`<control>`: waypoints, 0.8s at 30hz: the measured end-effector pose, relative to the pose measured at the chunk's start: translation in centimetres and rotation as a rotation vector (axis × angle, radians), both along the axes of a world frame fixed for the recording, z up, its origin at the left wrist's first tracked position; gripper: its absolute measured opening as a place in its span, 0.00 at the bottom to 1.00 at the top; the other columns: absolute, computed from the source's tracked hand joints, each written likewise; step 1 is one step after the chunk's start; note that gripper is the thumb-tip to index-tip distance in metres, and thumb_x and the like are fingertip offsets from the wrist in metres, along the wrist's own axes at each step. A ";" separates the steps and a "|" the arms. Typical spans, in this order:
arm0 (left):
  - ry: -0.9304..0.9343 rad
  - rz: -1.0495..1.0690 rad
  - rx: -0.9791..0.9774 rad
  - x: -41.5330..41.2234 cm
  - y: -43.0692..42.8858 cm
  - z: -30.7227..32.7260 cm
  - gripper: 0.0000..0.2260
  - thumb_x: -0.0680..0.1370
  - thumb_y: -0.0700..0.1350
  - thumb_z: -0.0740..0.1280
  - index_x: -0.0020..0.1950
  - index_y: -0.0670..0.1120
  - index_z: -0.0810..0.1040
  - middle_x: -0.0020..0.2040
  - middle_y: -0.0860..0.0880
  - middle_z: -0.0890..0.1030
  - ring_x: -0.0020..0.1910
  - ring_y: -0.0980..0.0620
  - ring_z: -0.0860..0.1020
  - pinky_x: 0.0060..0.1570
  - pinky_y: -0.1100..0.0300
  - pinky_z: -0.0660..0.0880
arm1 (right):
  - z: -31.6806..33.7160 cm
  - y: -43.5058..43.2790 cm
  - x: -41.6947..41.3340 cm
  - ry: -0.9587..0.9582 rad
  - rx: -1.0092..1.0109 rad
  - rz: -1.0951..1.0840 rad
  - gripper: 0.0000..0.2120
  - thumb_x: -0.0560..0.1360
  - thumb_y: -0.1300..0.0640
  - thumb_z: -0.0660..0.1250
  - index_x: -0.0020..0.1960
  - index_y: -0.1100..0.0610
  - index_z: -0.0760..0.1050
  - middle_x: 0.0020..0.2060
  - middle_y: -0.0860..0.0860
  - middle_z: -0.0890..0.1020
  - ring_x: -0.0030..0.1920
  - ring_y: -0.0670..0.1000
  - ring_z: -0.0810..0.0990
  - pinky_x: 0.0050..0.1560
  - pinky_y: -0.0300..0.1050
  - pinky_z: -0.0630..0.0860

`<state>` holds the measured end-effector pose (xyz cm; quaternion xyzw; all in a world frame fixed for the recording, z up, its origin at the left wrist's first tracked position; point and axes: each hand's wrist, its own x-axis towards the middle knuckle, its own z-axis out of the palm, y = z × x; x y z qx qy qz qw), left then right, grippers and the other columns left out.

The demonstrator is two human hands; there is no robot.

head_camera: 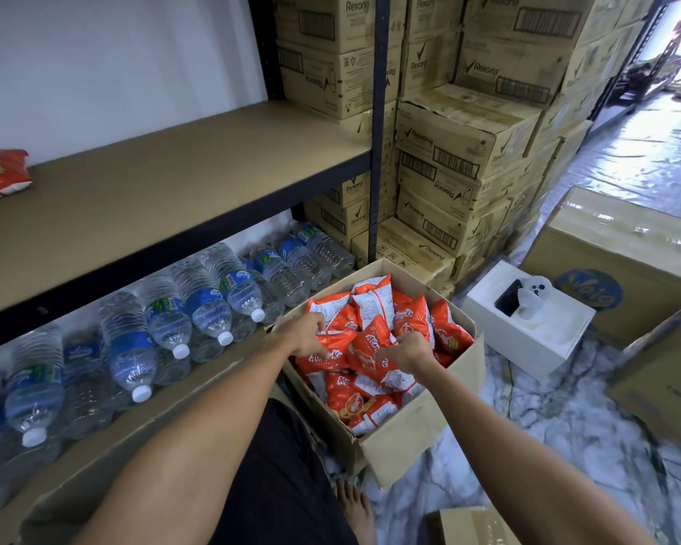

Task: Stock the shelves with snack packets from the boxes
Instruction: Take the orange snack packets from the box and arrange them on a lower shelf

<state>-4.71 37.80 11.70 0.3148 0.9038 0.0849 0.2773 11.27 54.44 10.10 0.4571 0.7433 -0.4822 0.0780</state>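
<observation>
The floor (590,434) is pale, marble-patterned and glossy. At the left stands a dark metal rack with brown boards: the upper shelf (181,182) carries one orange packet (1,173) at its far left edge, and the lower shelf holds water bottles (197,308) lying on their sides, white caps towards the near side. Stacked Rexona cartons (460,143) fill the far middle, and a white box (527,324) sits on the floor to the right.

The open cardboard box (405,438) rests on the floor just beside the rack, its long side running near to far. Inside lie the snack packets (413,320), heaped flat and pointing every way.

They are orange-red with white ends and a red script logo; some show white backs.

The right hand (409,350) has its grip pinching the top packet (366,348), which lies face up, long axis roughly near to far. The left hand (305,334) has fingers curled down onto the heap; I cannot tell whether its grip holds anything.
</observation>
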 end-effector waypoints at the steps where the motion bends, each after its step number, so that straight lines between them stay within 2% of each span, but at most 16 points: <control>1: 0.013 0.034 0.034 0.0 -0.1 0.5 0.23 0.67 0.53 0.80 0.56 0.53 0.75 0.61 0.50 0.76 0.59 0.47 0.75 0.61 0.50 0.70 | 0.2 0.2 -0.1 0.024 0.005 -0.012 0.13 0.70 0.56 0.79 0.43 0.58 0.75 0.41 0.53 0.81 0.37 0.49 0.79 0.31 0.38 0.73; 4: -0.030 0.171 0.182 -0.2 -0.2 2.4 0.26 0.68 0.50 0.79 0.64 0.49 0.78 0.61 0.48 0.79 0.55 0.49 0.78 0.55 0.54 0.75 | 1.7 -0.1 -0.2 0.100 0.049 -0.054 0.11 0.71 0.60 0.77 0.41 0.58 0.74 0.38 0.52 0.80 0.34 0.48 0.77 0.29 0.39 0.73; 6: -0.012 0.217 0.248 -0.4 -0.5 4.0 0.26 0.68 0.49 0.79 0.65 0.47 0.79 0.61 0.46 0.79 0.56 0.48 0.78 0.57 0.52 0.76 | 2.7 -0.2 -0.4 0.165 0.068 -0.069 0.13 0.70 0.58 0.78 0.48 0.58 0.75 0.45 0.53 0.82 0.37 0.48 0.80 0.34 0.43 0.79; 8: 0.008 0.253 0.297 -0.5 -1.2 5.8 0.26 0.68 0.48 0.79 0.64 0.46 0.79 0.62 0.46 0.78 0.59 0.47 0.77 0.59 0.51 0.76 | 4.0 -0.6 -0.6 0.263 0.064 -0.088 0.19 0.69 0.56 0.79 0.57 0.57 0.76 0.48 0.52 0.83 0.38 0.49 0.83 0.34 0.43 0.79; 9: 0.014 0.277 0.331 -0.6 -1.7 6.8 0.26 0.67 0.48 0.80 0.63 0.46 0.78 0.62 0.46 0.77 0.58 0.46 0.77 0.56 0.52 0.77 | 4.5 -0.7 -0.8 0.316 0.066 -0.086 0.22 0.68 0.55 0.79 0.59 0.56 0.78 0.46 0.51 0.84 0.37 0.49 0.85 0.34 0.42 0.80; 11: 0.013 0.338 0.415 -0.6 -2.7 8.6 0.26 0.66 0.47 0.81 0.60 0.46 0.75 0.60 0.47 0.75 0.53 0.48 0.77 0.43 0.59 0.76 | 6.1 -1.1 -1.0 0.418 0.087 -0.063 0.24 0.67 0.53 0.79 0.61 0.53 0.80 0.43 0.48 0.86 0.38 0.47 0.85 0.36 0.41 0.80; 12: 0.017 0.373 0.461 -0.6 -3.2 9.4 0.26 0.66 0.47 0.81 0.58 0.46 0.73 0.58 0.47 0.75 0.50 0.49 0.77 0.37 0.61 0.73 | 6.9 -1.5 -1.2 0.474 0.075 -0.060 0.24 0.67 0.53 0.79 0.62 0.53 0.79 0.45 0.48 0.86 0.39 0.46 0.85 0.40 0.41 0.80; 13: 0.026 0.407 0.505 -0.6 -3.8 10.3 0.26 0.65 0.47 0.82 0.56 0.46 0.72 0.57 0.47 0.75 0.49 0.50 0.76 0.36 0.61 0.72 | 7.7 -1.9 -1.5 0.529 0.053 -0.061 0.25 0.68 0.54 0.78 0.64 0.53 0.78 0.49 0.47 0.84 0.40 0.45 0.84 0.43 0.43 0.81; 15: 0.054 0.475 0.600 -0.7 -4.9 12.1 0.28 0.63 0.47 0.83 0.54 0.47 0.70 0.54 0.46 0.77 0.49 0.48 0.77 0.42 0.54 0.76 | 9.5 -2.9 -1.7 0.616 0.006 -0.068 0.28 0.70 0.55 0.78 0.66 0.51 0.71 0.53 0.46 0.78 0.44 0.44 0.81 0.44 0.45 0.82; 17: 0.067 0.545 0.700 -0.9 -6.1 13.8 0.29 0.62 0.47 0.83 0.53 0.48 0.69 0.53 0.44 0.79 0.48 0.48 0.79 0.47 0.51 0.78 | 11.1 -4.0 -2.1 0.681 -0.020 -0.057 0.30 0.72 0.54 0.77 0.67 0.48 0.64 0.50 0.44 0.75 0.42 0.45 0.81 0.38 0.41 0.80; 19: 0.076 0.593 0.779 -0.9 -7.5 15.7 0.28 0.63 0.47 0.83 0.54 0.48 0.70 0.51 0.46 0.79 0.46 0.49 0.79 0.45 0.53 0.77 | 12.6 -4.9 -2.7 0.743 -0.042 -0.057 0.31 0.72 0.54 0.77 0.67 0.48 0.63 0.50 0.45 0.75 0.37 0.45 0.84 0.34 0.37 0.78; 20: 0.087 0.619 0.817 -0.9 -8.2 16.6 0.26 0.64 0.47 0.82 0.54 0.48 0.71 0.51 0.47 0.79 0.47 0.49 0.79 0.42 0.56 0.77 | 13.4 -5.4 -3.1 0.773 -0.055 -0.069 0.30 0.71 0.53 0.78 0.66 0.49 0.64 0.52 0.48 0.77 0.37 0.44 0.85 0.35 0.38 0.79; 22: 0.090 0.666 0.900 -1.1 -9.9 18.4 0.23 0.66 0.47 0.81 0.53 0.49 0.72 0.51 0.48 0.79 0.47 0.50 0.80 0.40 0.59 0.76 | 15.4 -6.8 -4.1 0.807 -0.085 -0.057 0.30 0.67 0.46 0.80 0.63 0.51 0.71 0.53 0.50 0.81 0.43 0.47 0.86 0.45 0.48 0.84; 24: 0.101 0.675 0.968 -1.5 -11.8 20.2 0.22 0.67 0.47 0.81 0.50 0.51 0.70 0.51 0.48 0.81 0.46 0.50 0.81 0.47 0.54 0.80 | 17.0 -8.0 -5.4 0.836 -0.116 -0.021 0.32 0.60 0.39 0.80 0.59 0.51 0.77 0.50 0.50 0.85 0.48 0.50 0.86 0.54 0.56 0.82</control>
